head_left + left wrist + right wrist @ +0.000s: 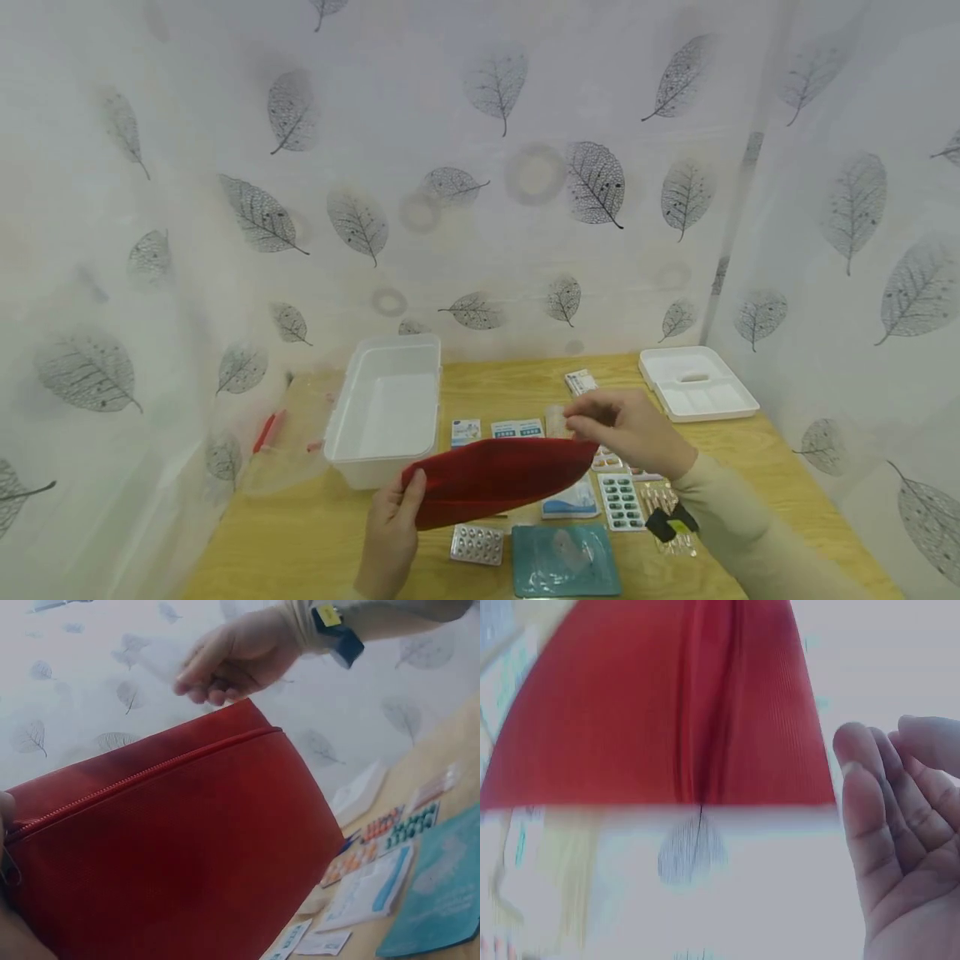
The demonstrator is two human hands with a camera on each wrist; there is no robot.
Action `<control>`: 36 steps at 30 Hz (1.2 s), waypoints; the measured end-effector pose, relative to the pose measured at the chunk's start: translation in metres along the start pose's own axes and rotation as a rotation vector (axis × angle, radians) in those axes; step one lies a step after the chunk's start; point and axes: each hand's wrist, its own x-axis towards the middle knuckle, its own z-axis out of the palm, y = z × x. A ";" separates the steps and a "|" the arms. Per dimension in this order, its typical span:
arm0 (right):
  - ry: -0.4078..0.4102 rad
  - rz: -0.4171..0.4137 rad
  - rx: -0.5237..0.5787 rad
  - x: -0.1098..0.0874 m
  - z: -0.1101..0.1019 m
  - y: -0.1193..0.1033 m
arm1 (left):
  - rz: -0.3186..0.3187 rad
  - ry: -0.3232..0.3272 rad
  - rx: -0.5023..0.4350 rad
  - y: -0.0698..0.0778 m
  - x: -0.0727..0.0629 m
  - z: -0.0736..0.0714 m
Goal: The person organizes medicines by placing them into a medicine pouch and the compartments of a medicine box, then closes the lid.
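Note:
A red zip pouch (498, 479) is held up above the table, slanting slightly upward to the right. My left hand (393, 521) grips its left end, thumb on the near face. In the left wrist view, the zip (150, 776) runs along the pouch near its upper edge and looks closed, its puller beside the left hand. My right hand (630, 429) hovers just above the pouch's right end. Its fingers (866, 817) are loosely bent beside the pouch, apart from it, and nothing shows between them in the right wrist view.
A white bin (390, 408) stands at the back left, and a white divided tray (697, 383) at the back right. Blister packs (622, 500), small boxes (517, 428) and a teal packet (566, 562) lie below the pouch. A clear bag (292, 433) leans left.

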 end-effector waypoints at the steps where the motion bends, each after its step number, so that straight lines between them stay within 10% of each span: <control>1: 0.037 0.041 -0.020 0.000 -0.008 0.005 | 0.001 0.003 0.001 0.000 0.000 -0.001; 16: 0.220 0.462 -0.466 -0.018 -0.070 0.121 | -0.026 -0.006 -0.001 0.000 -0.002 -0.006; 36: -0.004 0.723 -0.583 -0.024 -0.051 0.207 | -0.036 -0.004 0.002 0.000 -0.005 -0.008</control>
